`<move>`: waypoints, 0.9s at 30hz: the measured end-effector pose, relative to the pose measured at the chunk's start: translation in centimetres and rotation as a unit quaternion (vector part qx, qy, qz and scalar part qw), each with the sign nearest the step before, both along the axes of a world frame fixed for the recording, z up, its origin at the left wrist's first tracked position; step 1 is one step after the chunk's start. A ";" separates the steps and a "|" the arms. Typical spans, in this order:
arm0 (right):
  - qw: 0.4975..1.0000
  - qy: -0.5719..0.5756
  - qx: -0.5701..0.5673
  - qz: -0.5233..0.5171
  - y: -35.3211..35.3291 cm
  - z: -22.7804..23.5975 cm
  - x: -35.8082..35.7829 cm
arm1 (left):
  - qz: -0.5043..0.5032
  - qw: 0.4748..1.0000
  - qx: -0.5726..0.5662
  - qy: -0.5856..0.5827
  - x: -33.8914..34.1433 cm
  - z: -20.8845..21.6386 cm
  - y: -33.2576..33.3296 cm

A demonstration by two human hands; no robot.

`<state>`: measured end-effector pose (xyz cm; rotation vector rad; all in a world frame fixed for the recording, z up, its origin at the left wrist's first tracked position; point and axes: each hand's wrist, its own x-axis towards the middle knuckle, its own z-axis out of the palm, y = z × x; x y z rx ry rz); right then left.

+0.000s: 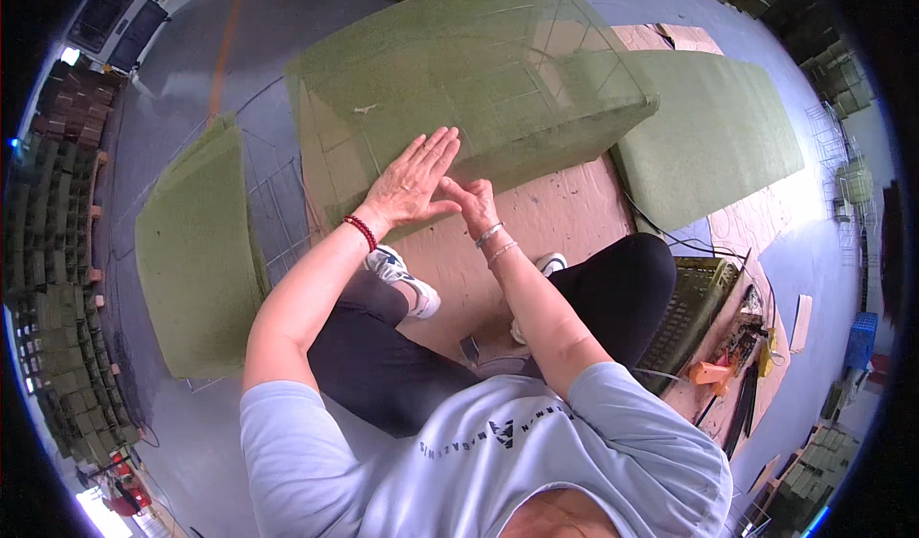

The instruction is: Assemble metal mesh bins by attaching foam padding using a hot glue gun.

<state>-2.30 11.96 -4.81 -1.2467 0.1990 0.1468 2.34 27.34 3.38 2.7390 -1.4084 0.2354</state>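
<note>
Nearest, at right, we record an orange-handled tool (pixel 708 373). Farther on, the left hand (pixel 407 189) has straight fingers, apparently holding nothing; the right hand (pixel 476 203), just beside it, is partly curled, its grip impossible to tell. Just beyond stands the mesh-covered wire frame (pixel 431 69). We judge that mesh should be kept taut, smoothed evenly, fingers clear of wire.

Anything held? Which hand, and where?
Left hand, open over the green cover, grips nothing visible. Right hand, fingers curled, is near the cover's edge; any hold can't be told.
</note>
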 end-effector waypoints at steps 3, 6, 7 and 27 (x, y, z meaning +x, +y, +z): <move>0.999 -0.001 0.034 0.001 -1.0 1.5 -0.7 | 0.009 1.000 -0.007 0.016 -0.1 -0.2 0.3; 0.999 0.000 0.027 -0.020 -2.2 1.6 -0.5 | 0.008 1.000 -0.008 0.019 -0.2 -0.1 0.1; 0.999 -0.009 0.028 -0.024 -2.3 1.8 -0.3 | 0.007 1.000 -0.006 0.014 -0.1 0.0 0.0; 1.000 -0.003 0.014 -0.027 -1.6 0.3 0.8 | 0.007 1.000 -0.018 -0.001 0.0 -0.2 -2.1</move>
